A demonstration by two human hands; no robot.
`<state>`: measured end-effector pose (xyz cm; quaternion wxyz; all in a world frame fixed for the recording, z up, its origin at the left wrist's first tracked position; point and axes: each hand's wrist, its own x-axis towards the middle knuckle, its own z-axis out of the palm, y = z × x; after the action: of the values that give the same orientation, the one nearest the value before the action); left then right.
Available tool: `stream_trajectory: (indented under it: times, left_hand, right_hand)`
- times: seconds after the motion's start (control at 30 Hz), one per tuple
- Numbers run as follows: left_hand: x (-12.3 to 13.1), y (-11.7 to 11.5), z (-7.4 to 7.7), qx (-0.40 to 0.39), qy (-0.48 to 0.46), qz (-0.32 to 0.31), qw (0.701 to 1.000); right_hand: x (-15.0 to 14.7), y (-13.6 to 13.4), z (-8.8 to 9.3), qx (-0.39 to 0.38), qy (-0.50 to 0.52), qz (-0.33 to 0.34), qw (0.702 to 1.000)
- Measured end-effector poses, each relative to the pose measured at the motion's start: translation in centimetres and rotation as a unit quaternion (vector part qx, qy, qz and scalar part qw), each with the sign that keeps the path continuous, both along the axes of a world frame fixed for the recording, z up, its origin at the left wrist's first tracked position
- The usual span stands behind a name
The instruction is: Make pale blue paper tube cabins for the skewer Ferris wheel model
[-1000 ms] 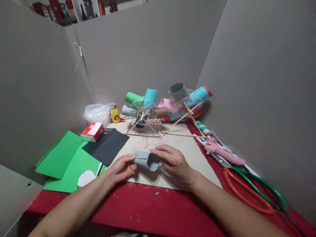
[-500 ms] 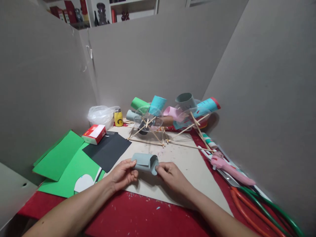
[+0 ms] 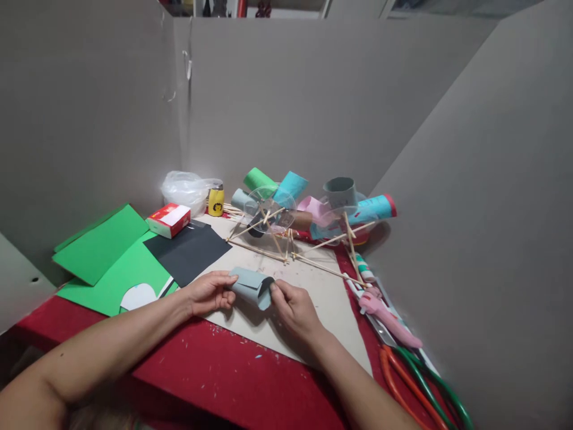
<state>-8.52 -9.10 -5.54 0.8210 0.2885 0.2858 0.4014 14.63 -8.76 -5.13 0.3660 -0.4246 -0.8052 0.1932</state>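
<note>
Red tabletop (image 3: pixel 233 364), grey-blue paper tube (image 3: pixel 247 286) (box (image 3: pixel 169 220) print illegible)

Dim, flat indoor light, seemingly from overhead — soft shadow below grey paper roll (image 3: pixel 247 285), pale sheen on plastic bag (image 3: pixel 184 190). Lower left corner dark; wide-angle stretch toward edges — mild overall softness, fine detail smeared.
</note>
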Motion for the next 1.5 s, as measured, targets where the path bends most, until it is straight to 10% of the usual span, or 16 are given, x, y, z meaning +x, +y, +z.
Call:
stream_trajectory:
  times: [0.83,1.5]
  left_hand:
    - [0.0,1.1,0.2,0.115,0.083,0.118,0.983]
    - [0.5,0.0,-0.5,0.435,0.32,0.139,0.83]
  right_hand:
    - [-0.6,3.1,-3.0,0.056,0.016,-0.142,0.988]
    - [-0.7,3.2,-3.1,0.065,-0.037,-0.191,0.979]
